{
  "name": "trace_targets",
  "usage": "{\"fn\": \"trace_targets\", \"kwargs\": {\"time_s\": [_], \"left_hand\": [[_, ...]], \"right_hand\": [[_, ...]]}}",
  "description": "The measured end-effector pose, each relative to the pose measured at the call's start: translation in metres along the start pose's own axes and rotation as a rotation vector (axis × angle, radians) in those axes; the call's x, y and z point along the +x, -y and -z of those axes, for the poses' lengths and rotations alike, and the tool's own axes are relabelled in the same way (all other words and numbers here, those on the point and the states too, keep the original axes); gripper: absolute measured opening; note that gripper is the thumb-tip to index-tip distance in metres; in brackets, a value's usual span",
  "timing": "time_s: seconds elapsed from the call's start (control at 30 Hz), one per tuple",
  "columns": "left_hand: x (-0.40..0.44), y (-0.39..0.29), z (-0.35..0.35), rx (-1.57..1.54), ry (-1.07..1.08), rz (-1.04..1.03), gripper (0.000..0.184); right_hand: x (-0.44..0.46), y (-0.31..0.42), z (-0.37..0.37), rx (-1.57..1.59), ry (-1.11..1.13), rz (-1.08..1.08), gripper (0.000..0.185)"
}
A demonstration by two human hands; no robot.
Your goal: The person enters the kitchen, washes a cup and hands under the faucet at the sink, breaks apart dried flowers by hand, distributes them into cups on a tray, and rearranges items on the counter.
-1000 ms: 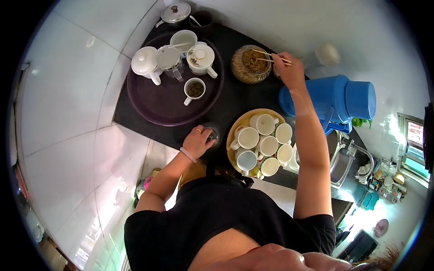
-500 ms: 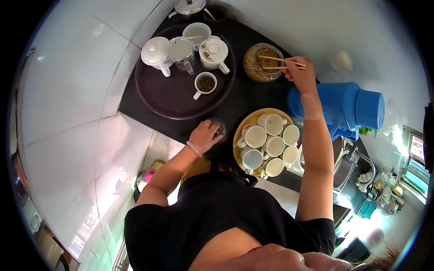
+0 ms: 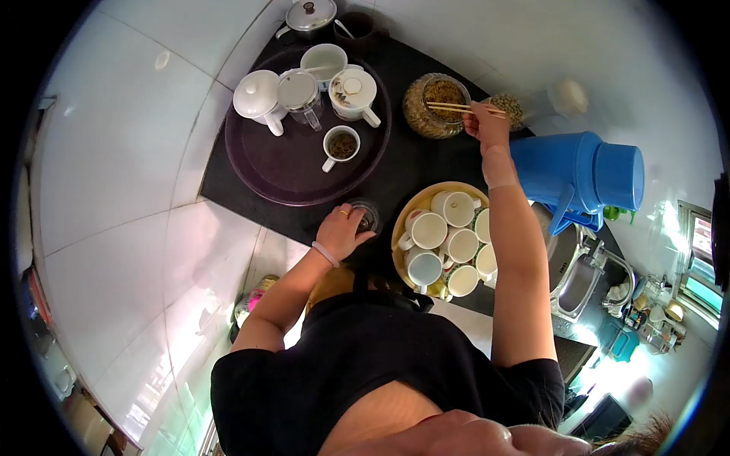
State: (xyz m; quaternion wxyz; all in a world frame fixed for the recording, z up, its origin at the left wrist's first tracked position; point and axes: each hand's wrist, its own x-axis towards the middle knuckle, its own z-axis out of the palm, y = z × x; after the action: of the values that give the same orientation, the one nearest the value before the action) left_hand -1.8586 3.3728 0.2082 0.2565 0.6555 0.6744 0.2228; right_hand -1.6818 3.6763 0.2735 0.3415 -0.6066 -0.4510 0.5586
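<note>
Wooden chopsticks (image 3: 449, 109) are held in my right hand (image 3: 489, 125), their tips at the mouth of a round glass jar (image 3: 426, 110) of dried brown material. My left hand (image 3: 342, 230) rests on a round glass lid (image 3: 366, 218) at the counter's front edge, fingers curled over its side. Left of the jar, a white cup (image 3: 341, 144) with dark leaves in it stands on a round dark tray (image 3: 266, 171). A yellow basin (image 3: 398, 263) full of white mugs (image 3: 426, 229) lies in front of the jar.
The tray also bears a white teapot (image 3: 258, 93), a glass pitcher (image 3: 298, 91), a white bowl (image 3: 324, 62) and a lidded cup (image 3: 353, 93). A blue thermos (image 3: 578, 171) lies right of my right forearm, near a second jar (image 3: 507, 110) and the sink (image 3: 582, 285).
The chopsticks have come closer together and shifted slightly over the jar's mouth. My right hand has moved a little left. My left hand stays on the glass lid; the camera view has shifted slightly.
</note>
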Motion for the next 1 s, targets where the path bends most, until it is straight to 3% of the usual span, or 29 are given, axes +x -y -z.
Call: {"fn": "trace_targets", "kwargs": {"time_s": [0.23,0.33,0.43,0.53,0.7,0.83,1.0], "left_hand": [[-0.001,0.0,0.001,0.035,0.018,-0.045,0.039],[0.004,-0.011,0.011,-0.022,-0.07,-0.165,0.038],[0.023,-0.044,0.042,-0.106,-0.22,-0.26,0.037],[0.078,-0.07,0.073,-0.158,-0.328,-0.294,0.036],[0.191,-0.084,0.088,-0.215,-0.534,-0.352,0.034],[0.247,-0.09,0.076,-0.12,-0.443,-0.334,0.036],[0.275,-0.086,0.055,0.028,-0.248,-0.313,0.04]], "right_hand": [[0.004,-0.014,0.007,0.031,-0.1,-0.094,0.013],[-0.001,-0.017,0.011,0.155,-0.145,-0.014,0.012],[-0.005,-0.013,0.014,0.082,-0.141,0.124,0.013],[-0.007,-0.007,0.017,0.019,-0.069,-0.052,0.015],[-0.027,-0.011,0.026,0.423,0.058,-0.206,0.018],[-0.056,-0.041,0.047,0.619,0.097,-0.245,0.013],[-0.129,-0.059,0.068,0.59,0.168,-0.291,0.021]]}}
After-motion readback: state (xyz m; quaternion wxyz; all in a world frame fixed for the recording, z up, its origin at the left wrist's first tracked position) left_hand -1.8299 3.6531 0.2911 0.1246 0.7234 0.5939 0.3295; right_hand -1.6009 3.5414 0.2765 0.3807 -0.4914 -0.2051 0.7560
